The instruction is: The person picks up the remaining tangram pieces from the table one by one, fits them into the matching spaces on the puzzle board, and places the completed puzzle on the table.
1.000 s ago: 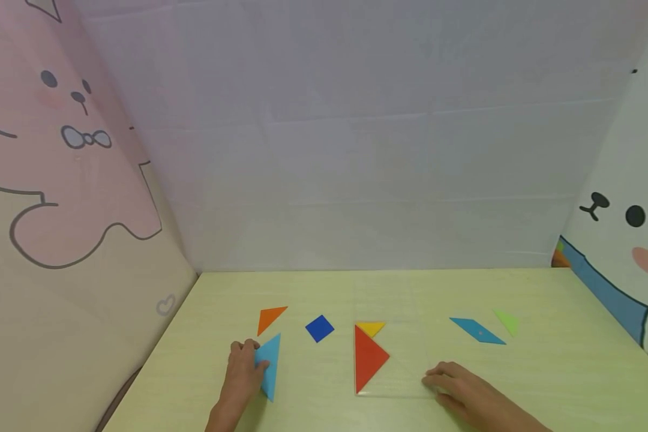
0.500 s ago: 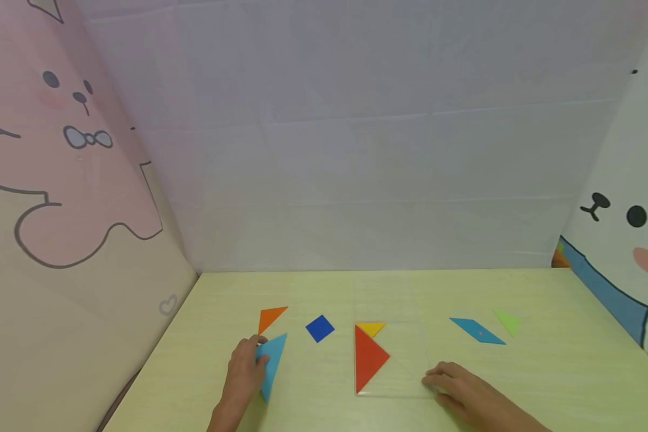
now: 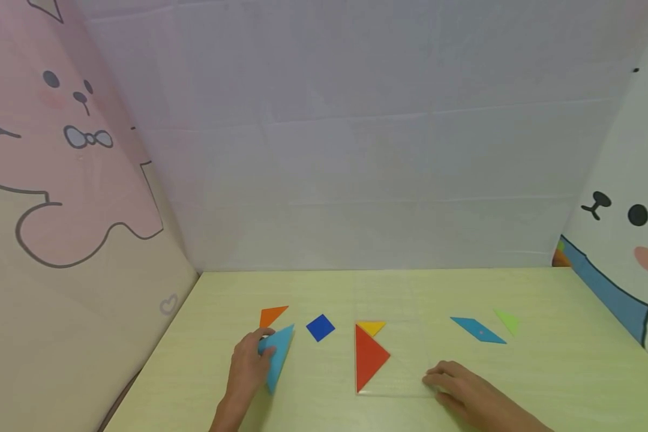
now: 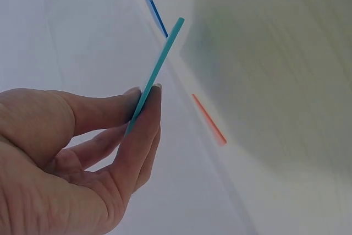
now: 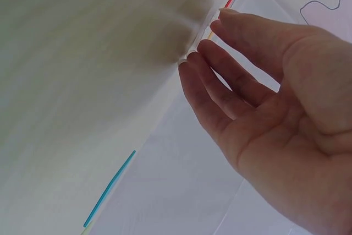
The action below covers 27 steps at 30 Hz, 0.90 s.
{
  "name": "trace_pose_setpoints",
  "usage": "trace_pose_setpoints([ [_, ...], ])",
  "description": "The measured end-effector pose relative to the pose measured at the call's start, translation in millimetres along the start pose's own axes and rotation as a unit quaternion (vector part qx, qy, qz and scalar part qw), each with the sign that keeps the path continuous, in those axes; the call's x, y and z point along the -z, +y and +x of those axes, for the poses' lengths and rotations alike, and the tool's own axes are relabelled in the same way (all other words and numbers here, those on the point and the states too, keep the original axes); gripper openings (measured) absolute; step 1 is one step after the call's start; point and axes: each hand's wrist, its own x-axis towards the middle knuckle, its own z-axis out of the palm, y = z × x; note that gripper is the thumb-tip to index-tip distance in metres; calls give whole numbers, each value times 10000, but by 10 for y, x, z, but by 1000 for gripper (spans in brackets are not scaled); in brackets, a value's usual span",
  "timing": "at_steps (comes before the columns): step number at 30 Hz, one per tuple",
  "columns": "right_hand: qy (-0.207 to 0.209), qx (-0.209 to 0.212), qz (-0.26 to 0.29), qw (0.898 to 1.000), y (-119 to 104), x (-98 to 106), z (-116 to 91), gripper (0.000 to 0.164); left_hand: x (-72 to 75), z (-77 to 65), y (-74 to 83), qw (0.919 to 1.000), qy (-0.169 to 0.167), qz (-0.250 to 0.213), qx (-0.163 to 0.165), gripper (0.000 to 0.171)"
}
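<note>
In the head view my left hand pinches a light blue triangle tangram piece, tilted and raised over the table. Seen from the left wrist, the thumb and fingers press on either face of that piece. A clear, flat tray holds a red triangle piece along its left side and a yellow triangle piece in its upper left corner. My right hand rests at the tray's right edge, its fingers loosely bent and spread from the thumb.
An orange triangle piece lies just beyond the left hand, with a dark blue square piece right of it. Farther right lie a blue parallelogram and a pale green triangle. White sheeting stands behind the table.
My left hand has moved slightly forward and right with the light blue triangle, which has turned a little clockwise. My right hand and the other pieces stay put.
</note>
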Motion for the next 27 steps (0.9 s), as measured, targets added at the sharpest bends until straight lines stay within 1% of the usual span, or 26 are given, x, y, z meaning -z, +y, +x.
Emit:
trace_pose_setpoints([
  [2,-18,-35,25,10000,-1,1,2,30,-13,7,40,10000,31,-17,46,28],
  [6,15,32,-42,10000,2,1,-6,30,-38,6,108,9998,114,-184,-33,28],
  [12,107,249,-180,9995,20,-1,-39,30,-79,7,150,9980,121,-465,-410,26],
  [14,93,243,-164,9995,22,0,-39,31,-93,8,155,9972,118,-483,-557,26],
  [17,58,206,-120,9997,22,2,-36,32,-113,7,179,9966,108,-466,-677,26],
  [22,37,185,-117,9998,19,3,-31,32,-149,-1,238,9967,97,-377,-712,25],
  [27,34,115,-104,9999,10,4,-28,32,-186,-2,292,9956,157,-327,-866,26],
])
